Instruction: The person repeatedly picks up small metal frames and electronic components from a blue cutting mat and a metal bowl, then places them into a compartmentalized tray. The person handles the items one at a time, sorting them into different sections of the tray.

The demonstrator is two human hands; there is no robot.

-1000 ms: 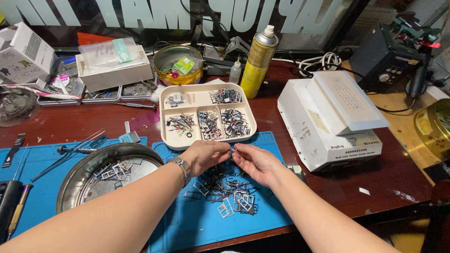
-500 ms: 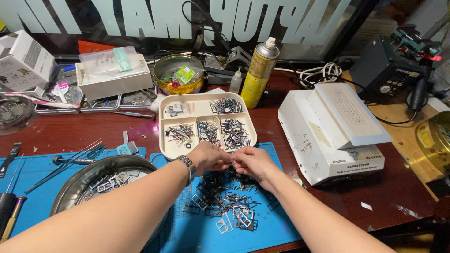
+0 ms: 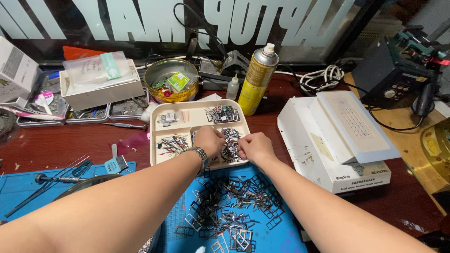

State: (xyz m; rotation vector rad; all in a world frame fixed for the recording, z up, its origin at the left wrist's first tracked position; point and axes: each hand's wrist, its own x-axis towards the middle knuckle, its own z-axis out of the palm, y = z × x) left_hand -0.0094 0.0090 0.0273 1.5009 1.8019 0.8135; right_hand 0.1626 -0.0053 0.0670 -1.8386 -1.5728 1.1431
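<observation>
At the far left, a white box (image 3: 101, 84) topped with a clear bag is seen on the dark red tabletop (image 3: 61, 143), with long thin tools (image 3: 51, 180) laid across a blue mat (image 3: 276, 234); beside it stands a brass-coloured bowl (image 3: 171, 79) of small parts; in the middle sits the cream divided tray (image 3: 187, 115), its compartments holding sorted metal frames. The left hand (image 3: 208, 140), a metal wristband worn on its wrist, is held over the tray's lower middle compartment with its fingers curled downward; whether a piece is pinched cannot be told. The right hand (image 3: 254, 147) rests just beside it at the tray's lower right corner, fingers bent inward over the small metal frames (image 3: 230, 140) there; its grip is likewise hidden. A loose heap of frames (image 3: 225, 208) lies on the mat just below both hands.

The sorting is judged best done one piece at a time, each lifted clear of the dividers so that neighbours are not dragged across. Open room is scarce: a yellow spray can (image 3: 257, 79) stands just behind the tray, a white device (image 3: 337, 140) crowds the right, and the tabletop edge is near the heap.
</observation>
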